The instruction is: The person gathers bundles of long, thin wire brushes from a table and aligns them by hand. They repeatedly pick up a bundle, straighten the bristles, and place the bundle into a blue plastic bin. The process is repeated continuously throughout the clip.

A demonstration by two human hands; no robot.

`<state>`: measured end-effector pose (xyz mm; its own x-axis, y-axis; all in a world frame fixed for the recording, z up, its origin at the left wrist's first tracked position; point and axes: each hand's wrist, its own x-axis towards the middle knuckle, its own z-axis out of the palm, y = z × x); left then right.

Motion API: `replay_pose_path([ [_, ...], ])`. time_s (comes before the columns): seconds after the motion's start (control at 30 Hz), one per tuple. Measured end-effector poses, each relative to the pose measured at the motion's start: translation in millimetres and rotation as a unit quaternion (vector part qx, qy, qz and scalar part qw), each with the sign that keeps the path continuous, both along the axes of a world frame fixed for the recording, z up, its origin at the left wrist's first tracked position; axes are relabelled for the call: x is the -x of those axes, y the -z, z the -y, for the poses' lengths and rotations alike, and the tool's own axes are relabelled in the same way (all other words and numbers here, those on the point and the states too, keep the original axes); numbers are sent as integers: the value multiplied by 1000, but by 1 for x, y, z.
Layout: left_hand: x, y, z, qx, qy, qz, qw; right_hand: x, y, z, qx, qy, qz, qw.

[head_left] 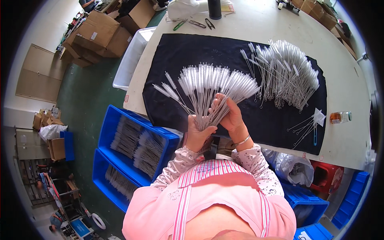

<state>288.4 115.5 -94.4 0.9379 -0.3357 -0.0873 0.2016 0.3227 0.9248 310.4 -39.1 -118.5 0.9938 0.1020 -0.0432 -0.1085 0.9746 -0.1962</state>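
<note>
A fanned bundle of thin wire-stemmed cleaning brushes [206, 80] with white bristle heads rises over the dark cloth [170, 50]. My left hand [196, 134] is closed around the lower stems. Against the right side of the same bundle, my right hand [233, 118] grips stems, its upper fingers partly among them. A few brushes splay out to the left, apart from the main fan. To the right lies a large heap of similar brushes [286, 74], bristles pointing away and looped wire ends nearer me.
Several loose brushes with a white tag [318, 117] and a small glass jar [340, 117] lie at the right. Thread snips [209, 24] and a dark cylinder [215, 10] sit at the far edge. Blue crates [108, 140] of brushes stand left, below the table [138, 96].
</note>
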Motion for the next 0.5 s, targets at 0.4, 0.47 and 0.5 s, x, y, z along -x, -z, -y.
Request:
replay_pose_path([
  [0.4,-6,-3,-6,-172,165,68,969,11,-38,-3,129,-57,66,988],
  [0.47,-8,-18,-9,-143,248,-32,958,11,-35,-9,72,-49,61,994],
  [0.5,-9,-26,-16,-140,285,-100,943,14,-31,-7,106,-81,65,989],
])
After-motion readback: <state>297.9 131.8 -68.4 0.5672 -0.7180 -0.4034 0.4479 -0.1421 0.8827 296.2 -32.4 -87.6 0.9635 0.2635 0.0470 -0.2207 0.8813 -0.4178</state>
